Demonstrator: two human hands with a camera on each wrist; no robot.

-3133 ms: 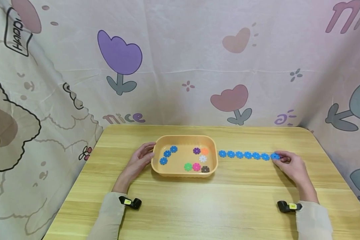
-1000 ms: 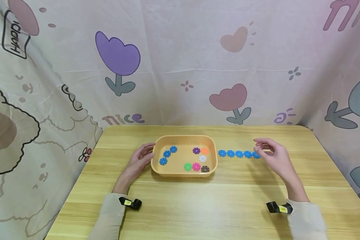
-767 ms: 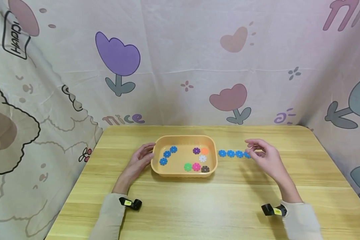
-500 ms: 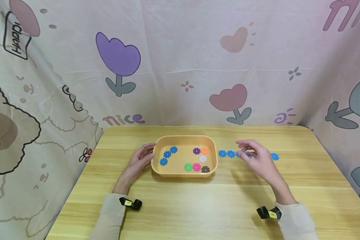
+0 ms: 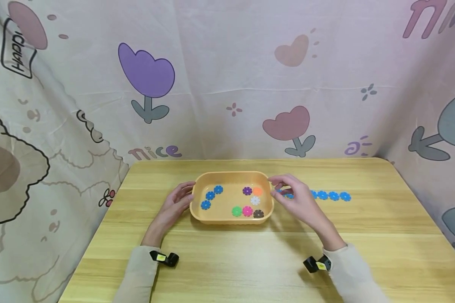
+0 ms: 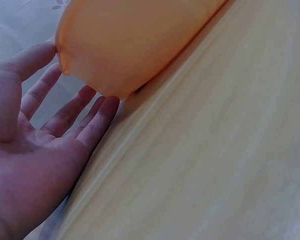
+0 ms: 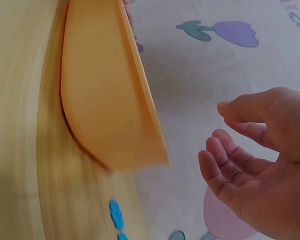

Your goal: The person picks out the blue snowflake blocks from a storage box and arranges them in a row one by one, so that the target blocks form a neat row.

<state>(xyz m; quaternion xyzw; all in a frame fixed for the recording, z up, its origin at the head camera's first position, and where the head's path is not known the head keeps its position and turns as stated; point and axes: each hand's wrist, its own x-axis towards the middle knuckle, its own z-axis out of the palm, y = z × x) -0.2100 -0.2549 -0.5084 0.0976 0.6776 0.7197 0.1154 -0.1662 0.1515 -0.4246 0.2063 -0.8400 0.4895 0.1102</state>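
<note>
A yellow-orange plastic tray (image 5: 231, 219) sits on the table. Inside it, three blue snowflake discs (image 5: 210, 195) lie at the left, and purple, orange, white, green, pink (image 5: 247, 211) and brown discs at the right. My left hand (image 5: 174, 203) touches the tray's left end, thumb by the rim and fingertips against the wall, fingers relaxed. Holding nothing, my right hand (image 5: 296, 200) hovers by the tray's right end; in the right wrist view a gap shows between its loosely bent fingers and the tray (image 7: 105, 90). A row of blue discs (image 5: 333, 195) runs rightward, partly hidden behind that hand.
The wooden table (image 5: 227, 265) has its back edge against a hanging cloth (image 5: 220, 63) printed with flowers and words. More cloth hangs at the left and right sides. Each wrist wears a small black camera (image 5: 166, 258).
My right hand has let go of the blue disc at the row's right end, lifted, and moved left to the tray. My left hand stays at the tray's left end.
</note>
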